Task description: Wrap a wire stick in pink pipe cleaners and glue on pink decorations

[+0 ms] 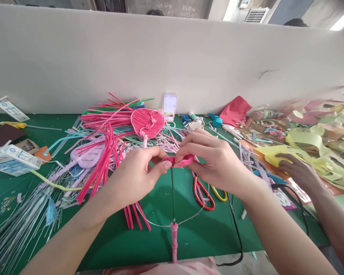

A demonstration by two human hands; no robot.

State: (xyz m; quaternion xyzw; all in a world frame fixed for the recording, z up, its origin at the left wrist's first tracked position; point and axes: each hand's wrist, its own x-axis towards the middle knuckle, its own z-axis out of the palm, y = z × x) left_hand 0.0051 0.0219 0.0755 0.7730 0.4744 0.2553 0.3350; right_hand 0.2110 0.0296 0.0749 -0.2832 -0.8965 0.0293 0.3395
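My left hand (145, 170) and my right hand (213, 158) meet above the front of the table. Both pinch a bright pink chenille stem (185, 162) between thumb and fingers. Below them a thin wire frame (173, 194) curves out from a pink wrapped handle (174, 242), with a straight dark wire up its middle. The frame's upper part is hidden by my hands. Beyond my left hand stands a pink fan-shaped piece (147, 124) with small flowers. Loose pink chenille stems (110, 149) lie beside my left forearm. Scissors (199, 193) with red and yellow handles lie under my right hand.
A lilac fan-shaped piece (87, 153) and silvery strands (25, 217) lie at left, near a carton (14, 158). A phone (170, 107) leans on the white partition (172, 61). At right, another person's hand (296, 168) touches yellow paper (271, 154). A black cable (236, 229) hangs over the edge.
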